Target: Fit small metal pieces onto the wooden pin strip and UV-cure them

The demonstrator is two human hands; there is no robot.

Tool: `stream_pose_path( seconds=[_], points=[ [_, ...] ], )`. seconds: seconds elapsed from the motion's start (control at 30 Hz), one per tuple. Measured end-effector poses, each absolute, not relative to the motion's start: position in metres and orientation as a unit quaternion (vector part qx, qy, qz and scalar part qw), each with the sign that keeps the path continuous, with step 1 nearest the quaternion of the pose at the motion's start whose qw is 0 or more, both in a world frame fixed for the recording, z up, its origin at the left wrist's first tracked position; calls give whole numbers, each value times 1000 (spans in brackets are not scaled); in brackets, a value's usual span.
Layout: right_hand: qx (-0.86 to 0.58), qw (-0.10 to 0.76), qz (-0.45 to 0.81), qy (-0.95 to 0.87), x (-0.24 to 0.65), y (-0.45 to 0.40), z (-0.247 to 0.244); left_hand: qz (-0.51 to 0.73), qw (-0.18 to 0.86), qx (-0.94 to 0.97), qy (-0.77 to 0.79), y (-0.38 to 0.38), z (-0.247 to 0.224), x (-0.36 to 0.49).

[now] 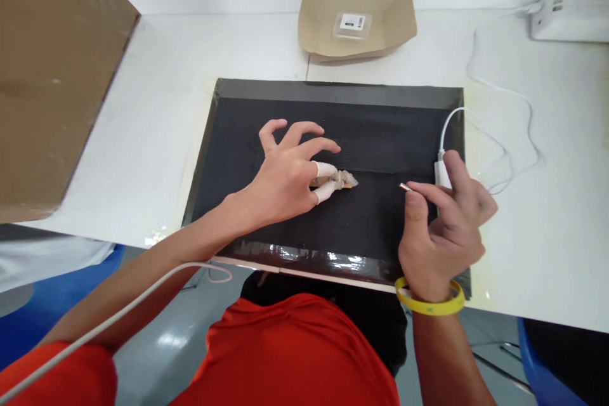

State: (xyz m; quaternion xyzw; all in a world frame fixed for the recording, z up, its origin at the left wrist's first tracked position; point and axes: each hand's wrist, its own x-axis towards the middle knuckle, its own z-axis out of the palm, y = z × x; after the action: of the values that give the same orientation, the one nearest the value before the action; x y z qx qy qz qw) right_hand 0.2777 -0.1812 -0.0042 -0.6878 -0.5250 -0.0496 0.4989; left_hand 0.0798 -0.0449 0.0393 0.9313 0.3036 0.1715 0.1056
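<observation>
My left hand (pixel 290 177) reaches over the black mat (pixel 366 222). Its thumb and index finger wear white finger covers and pinch a small, pale, lumpy object (pixel 346 179) with some orange-brown on it; what exactly it is I cannot make out. The other fingers of that hand are spread. Above the right part of the mat, my right hand (pixel 440 222) holds a small silvery metal piece (pixel 405 187) between thumb and index finger, apart from the pale object. A yellow band circles the right wrist.
A brown paper tray (pixel 309 22) holding a clear box with a label (pixel 353 22) stands behind the mat. A white device (pixel 442 174) with a cable is beside my right hand. At the back right lies a power strip (pixel 571 16); a brown board (pixel 57 76) is at left.
</observation>
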Motion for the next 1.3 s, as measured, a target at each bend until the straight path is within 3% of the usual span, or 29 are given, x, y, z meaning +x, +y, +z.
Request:
stream_pose_path(
  seconds=[1.3],
  points=[
    [-693,492,-30,-527,276,-182,-5,140,123,932,310,-44,43,84]
  ],
)
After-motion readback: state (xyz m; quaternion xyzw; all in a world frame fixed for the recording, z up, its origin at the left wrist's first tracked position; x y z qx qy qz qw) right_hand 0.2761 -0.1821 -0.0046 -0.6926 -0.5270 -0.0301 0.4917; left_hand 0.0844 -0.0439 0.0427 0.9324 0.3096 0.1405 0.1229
